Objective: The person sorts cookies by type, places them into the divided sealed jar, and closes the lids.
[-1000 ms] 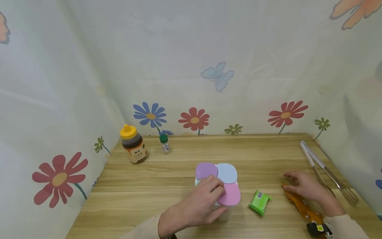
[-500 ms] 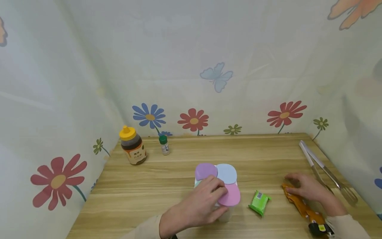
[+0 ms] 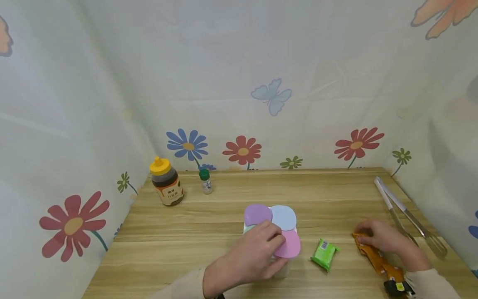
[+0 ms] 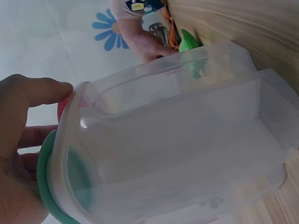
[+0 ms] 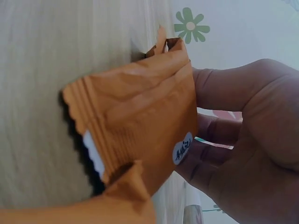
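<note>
My left hand point(image 3: 252, 253) lies over a clear plastic storage box point(image 4: 177, 126) with purple, light-blue, green and pink lids. In the left wrist view, my thumb rests at the box's rim near the pink lid point(image 3: 288, 245), and the other fingers curl over the top. The green lid point(image 4: 44, 172) is closest to that palm. At the right, my right hand point(image 3: 384, 236) pinches the far end of a strip of orange snack packets point(image 3: 373, 255). The right wrist view has the end orange packet point(image 5: 145, 107) between thumb and fingers, its lower edge near the table.
A green packet point(image 3: 324, 254) lies between the box and the orange strip. Metal tongs point(image 3: 408, 216) lie along the table's right edge. Back left stand a honey bottle point(image 3: 167, 182) with a yellow cap and a small green-capped shaker point(image 3: 205, 181). Printed curtains enclose the table.
My right hand has come down slightly, and its fingers have closed onto the orange packet. My left thumb has risen a little toward the pink lid's edge. The box stays in place.
</note>
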Action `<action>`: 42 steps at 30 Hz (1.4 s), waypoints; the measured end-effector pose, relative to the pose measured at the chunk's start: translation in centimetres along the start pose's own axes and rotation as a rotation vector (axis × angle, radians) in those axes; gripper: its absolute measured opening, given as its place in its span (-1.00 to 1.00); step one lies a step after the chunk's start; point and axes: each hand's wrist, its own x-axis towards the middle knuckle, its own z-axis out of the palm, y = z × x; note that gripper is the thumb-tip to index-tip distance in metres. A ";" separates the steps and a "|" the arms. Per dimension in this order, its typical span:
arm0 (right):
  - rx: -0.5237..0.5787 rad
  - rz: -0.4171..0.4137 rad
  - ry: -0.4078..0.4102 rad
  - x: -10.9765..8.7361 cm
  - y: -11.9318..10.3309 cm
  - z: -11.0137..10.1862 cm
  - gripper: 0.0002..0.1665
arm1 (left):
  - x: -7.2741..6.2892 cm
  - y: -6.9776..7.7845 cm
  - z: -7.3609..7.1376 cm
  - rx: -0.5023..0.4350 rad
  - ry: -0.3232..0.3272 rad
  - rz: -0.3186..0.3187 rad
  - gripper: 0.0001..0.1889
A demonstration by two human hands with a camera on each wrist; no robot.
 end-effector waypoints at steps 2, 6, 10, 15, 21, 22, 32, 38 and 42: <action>0.034 0.025 -0.019 -0.1 0.0 0.2 -0.79 | 0.1 -0.1 0.2 0.028 0.024 0.030 -0.69; 0.057 0.036 -0.023 -0.3 0.0 0.5 -0.81 | 0.2 -0.1 0.4 0.052 0.048 0.050 -0.71; 0.049 0.005 0.011 -0.3 0.1 0.4 -0.83 | 0.4 0.0 0.3 0.071 0.064 0.041 -0.73; 0.036 0.060 0.042 -0.2 -0.3 0.2 -0.86 | 0.6 0.0 0.4 0.081 0.077 0.022 -0.72; -0.019 0.095 0.092 -0.3 -0.5 0.1 -0.84 | 0.7 0.0 0.5 0.084 0.092 0.023 -0.71; -0.029 0.093 0.100 -0.3 -0.6 0.0 -0.84 | 0.7 0.0 0.5 0.083 0.097 0.023 -0.71; -0.050 0.083 0.205 -0.1 -1.0 0.0 -0.79 | 0.6 0.1 0.3 0.089 0.081 0.022 -0.72; -0.032 0.064 0.281 0.1 -2.1 -0.5 -0.77 | 0.5 0.4 0.3 0.078 0.058 -0.009 -0.74; 0.003 0.065 0.331 0.2 -3.4 -1.0 -0.76 | 0.4 0.7 0.4 0.078 0.071 -0.030 -0.74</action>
